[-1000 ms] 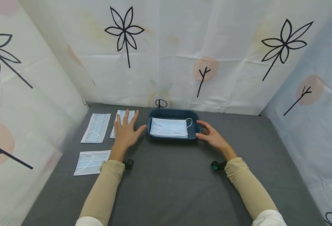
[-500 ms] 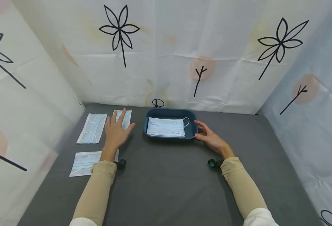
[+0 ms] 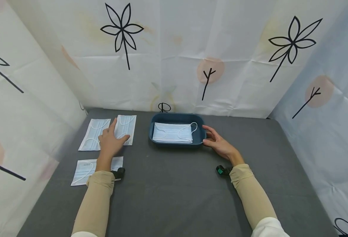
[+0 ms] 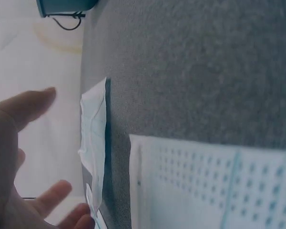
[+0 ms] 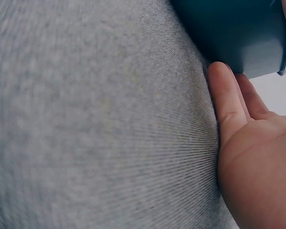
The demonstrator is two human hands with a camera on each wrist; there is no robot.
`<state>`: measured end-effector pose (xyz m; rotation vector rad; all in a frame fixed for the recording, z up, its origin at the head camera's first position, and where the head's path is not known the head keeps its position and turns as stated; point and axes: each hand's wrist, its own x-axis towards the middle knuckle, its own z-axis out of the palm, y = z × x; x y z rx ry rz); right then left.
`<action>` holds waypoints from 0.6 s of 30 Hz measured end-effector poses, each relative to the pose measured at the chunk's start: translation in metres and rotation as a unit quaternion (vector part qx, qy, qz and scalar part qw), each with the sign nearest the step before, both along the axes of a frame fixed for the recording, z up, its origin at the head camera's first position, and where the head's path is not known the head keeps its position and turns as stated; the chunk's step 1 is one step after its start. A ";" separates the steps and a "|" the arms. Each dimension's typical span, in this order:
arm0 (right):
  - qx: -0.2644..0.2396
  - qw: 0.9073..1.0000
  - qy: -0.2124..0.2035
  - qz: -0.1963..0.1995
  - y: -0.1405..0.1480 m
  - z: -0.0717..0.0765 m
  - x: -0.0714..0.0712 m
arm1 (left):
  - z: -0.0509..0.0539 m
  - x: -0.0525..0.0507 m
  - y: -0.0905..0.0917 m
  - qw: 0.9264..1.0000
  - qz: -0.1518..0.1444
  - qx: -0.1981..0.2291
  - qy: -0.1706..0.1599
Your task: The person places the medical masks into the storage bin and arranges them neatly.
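In the head view my left hand (image 3: 110,143) is over the left side of the table, thumb spread from the fingers and nothing held. It is above two flat pleated face masks, a left one (image 3: 88,144) and a right one (image 3: 129,130), partly covering both; contact cannot be told. A third face mask (image 3: 82,169) lies nearer, partly under the left wrist. My right hand (image 3: 221,146) rests against the right end of a dark blue tray (image 3: 201,136), its fingers (image 5: 224,90) touching the outer wall. A stack of face masks (image 3: 172,133) lies inside the tray.
Grey cloth covers the table (image 3: 174,197). A white printed curtain (image 3: 174,65) stands along the back and both sides, close behind the tray. Each wrist wears a small black camera, such as the left one (image 3: 120,172).
My left hand has moved left, away from the tray, uncovering more of the right mask, and its fingers have bent somewhat. The right hand stays at the tray. The head view has shifted slightly.
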<state>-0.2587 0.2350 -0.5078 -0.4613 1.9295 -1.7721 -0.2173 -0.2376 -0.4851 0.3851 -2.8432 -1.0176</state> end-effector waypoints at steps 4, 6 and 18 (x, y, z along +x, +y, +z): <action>-0.001 1.000 -0.001 -0.003 0.000 -0.001 0.000 | 0.000 -0.001 -0.003 1.000 0.003 0.004 -0.004; -0.005 1.000 -0.001 -0.002 -0.001 -0.001 -0.001 | -0.002 -0.002 -0.006 1.000 0.006 0.002 -0.011; -0.004 1.000 0.003 -0.005 -0.001 0.000 0.002 | -0.005 -0.005 -0.006 0.997 0.044 0.018 -0.057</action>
